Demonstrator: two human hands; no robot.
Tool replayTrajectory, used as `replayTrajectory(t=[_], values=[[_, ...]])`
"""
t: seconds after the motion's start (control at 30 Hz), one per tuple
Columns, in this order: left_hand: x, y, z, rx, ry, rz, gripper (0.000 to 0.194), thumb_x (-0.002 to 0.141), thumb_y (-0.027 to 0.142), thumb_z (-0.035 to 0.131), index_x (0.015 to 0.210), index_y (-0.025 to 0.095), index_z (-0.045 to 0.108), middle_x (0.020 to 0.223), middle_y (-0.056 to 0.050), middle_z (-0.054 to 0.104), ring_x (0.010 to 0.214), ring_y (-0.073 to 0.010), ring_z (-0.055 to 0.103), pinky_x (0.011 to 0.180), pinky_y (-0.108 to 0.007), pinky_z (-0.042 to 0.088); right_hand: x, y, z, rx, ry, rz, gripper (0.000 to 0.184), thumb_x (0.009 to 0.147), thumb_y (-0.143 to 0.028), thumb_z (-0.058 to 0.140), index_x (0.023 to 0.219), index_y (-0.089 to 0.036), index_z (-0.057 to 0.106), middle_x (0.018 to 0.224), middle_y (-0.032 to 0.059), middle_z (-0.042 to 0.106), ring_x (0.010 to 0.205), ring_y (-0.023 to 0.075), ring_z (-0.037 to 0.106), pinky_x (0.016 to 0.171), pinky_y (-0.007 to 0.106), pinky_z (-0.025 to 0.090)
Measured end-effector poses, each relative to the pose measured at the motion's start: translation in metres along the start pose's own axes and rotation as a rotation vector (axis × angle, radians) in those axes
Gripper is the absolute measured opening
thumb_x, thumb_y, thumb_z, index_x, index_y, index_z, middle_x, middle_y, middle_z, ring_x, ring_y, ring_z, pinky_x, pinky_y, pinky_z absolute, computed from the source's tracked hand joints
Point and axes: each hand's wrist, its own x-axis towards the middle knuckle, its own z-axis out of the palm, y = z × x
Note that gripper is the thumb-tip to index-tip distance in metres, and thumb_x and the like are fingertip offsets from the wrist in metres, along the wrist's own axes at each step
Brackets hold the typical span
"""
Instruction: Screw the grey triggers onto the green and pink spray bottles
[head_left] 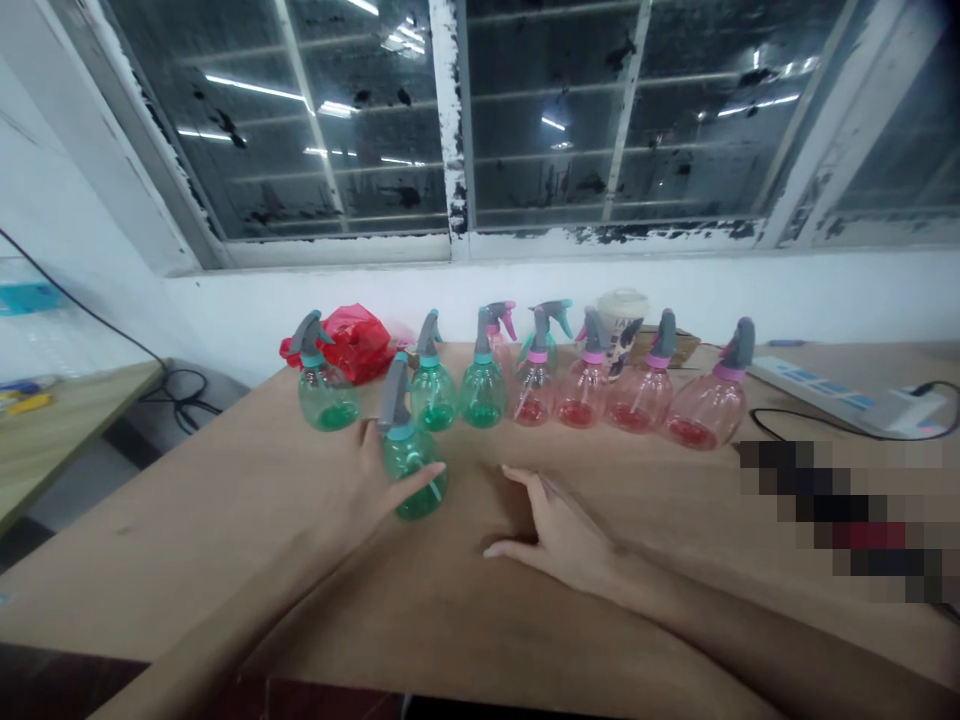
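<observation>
My left hand (375,490) is wrapped round the body of a green spray bottle (412,465) with a grey trigger head, in front of a row of bottles. To its right, my right hand (559,530) is held low over the table, fingers and thumb apart, with nothing between them. The row behind has a green spray bottle (328,400) at the left end, two more green ones (433,395) (484,392) near the middle, then several pink spray bottles (576,400) to the right. Another green bottle (551,325) and a pink one stand partly hidden behind.
A red plastic bag (356,345) lies at the back left, and a white cup (622,320) stands behind the pink bottles. On the right are a power strip (840,390) and its black cable (772,430). Windows (315,130) rise beyond the table (187,520).
</observation>
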Motion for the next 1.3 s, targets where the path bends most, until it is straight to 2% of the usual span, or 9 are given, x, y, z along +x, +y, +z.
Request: replayTrajectory(t=[0.1,0.2,0.33,0.5,0.7,0.83,1.0,1.13,1.3], values=[[-0.009,0.025,0.018,-0.116,-0.159,-0.039,0.067,0.063,0.059,0.072,0.115,0.027,0.045,0.111,-0.009,0.059,0.108,-0.0356,0.058,0.094,-0.054,0.048,-0.001,-0.001,-0.001,0.123,0.013,0.039,0.100,0.063,-0.056,0.077,0.142,-0.021,0.029,0.143,0.0174,0.045,0.132,0.0337,0.044,0.105,0.054,0.039],[-0.015,0.045,0.033,-0.275,-0.332,-0.030,0.063,0.069,0.057,0.070,0.116,0.025,0.043,0.111,-0.008,0.060,0.106,-0.0320,0.060,0.092,-0.054,0.049,0.000,0.000,-0.003,0.249,0.065,0.067,0.103,0.063,-0.056,0.077,0.143,-0.021,0.023,0.144,0.0169,0.042,0.133,0.0326,0.042,0.105,0.053,0.040],[-0.016,0.066,0.042,-0.431,-0.462,0.065,0.057,0.074,0.051,0.069,0.119,0.025,0.044,0.119,-0.009,0.059,0.113,-0.0296,0.057,0.096,-0.053,0.047,0.002,0.000,-0.006,0.299,0.078,0.018,0.100,0.058,-0.053,0.082,0.138,-0.021,0.032,0.134,0.0149,0.050,0.126,0.0335,0.048,0.102,0.053,0.042],[-0.002,0.086,0.044,-0.529,-0.344,0.090,0.061,0.073,0.046,0.071,0.125,0.028,0.045,0.123,-0.009,0.058,0.114,-0.0298,0.057,0.094,-0.050,0.049,0.004,-0.002,-0.009,0.205,0.050,0.054,0.084,0.054,-0.055,0.084,0.123,-0.022,0.049,0.116,0.0110,0.057,0.114,0.0342,0.053,0.095,0.054,0.046],[0.015,0.100,0.053,-0.639,-0.364,0.073,0.037,0.079,0.045,0.066,0.109,0.025,0.057,0.106,-0.006,0.067,0.101,-0.0264,0.065,0.085,-0.044,0.054,0.005,0.001,-0.009,0.273,0.043,0.030,0.096,0.055,-0.055,0.083,0.133,-0.023,0.038,0.133,0.0136,0.050,0.126,0.0350,0.046,0.101,0.053,0.042],[0.020,0.103,0.055,-0.640,-0.349,0.110,0.034,0.081,0.041,0.065,0.106,0.021,0.055,0.100,-0.005,0.068,0.092,-0.0237,0.067,0.082,-0.041,0.054,0.008,0.003,-0.008,0.307,0.071,0.004,0.101,0.056,-0.054,0.083,0.138,-0.024,0.033,0.136,0.0146,0.048,0.130,0.0361,0.043,0.105,0.056,0.038],[0.024,0.105,0.055,-0.555,-0.364,0.131,0.031,0.077,0.040,0.067,0.097,0.019,0.057,0.074,0.000,0.065,0.069,-0.0190,0.065,0.063,-0.032,0.052,0.008,0.003,-0.007,0.282,0.108,-0.037,0.110,0.059,-0.055,0.082,0.145,-0.027,0.020,0.143,0.0150,0.041,0.136,0.0368,0.035,0.108,0.057,0.035],[0.027,0.109,0.055,-0.520,-0.365,0.172,0.023,0.075,0.035,0.068,0.089,0.020,0.058,0.064,0.003,0.060,0.064,-0.0171,0.062,0.059,-0.029,0.049,0.007,0.000,-0.007,0.205,0.131,0.009,0.111,0.056,-0.058,0.082,0.145,-0.029,0.021,0.138,0.0140,0.045,0.132,0.0394,0.039,0.105,0.061,0.036],[0.029,0.107,0.058,-0.541,-0.356,0.192,0.011,0.076,0.027,0.063,0.080,0.019,0.056,0.065,0.002,0.059,0.059,-0.0141,0.059,0.057,-0.028,0.048,0.007,0.000,-0.005,0.168,0.161,0.018,0.105,0.055,-0.057,0.082,0.140,-0.027,0.028,0.136,0.0140,0.046,0.130,0.0381,0.040,0.104,0.059,0.036]])
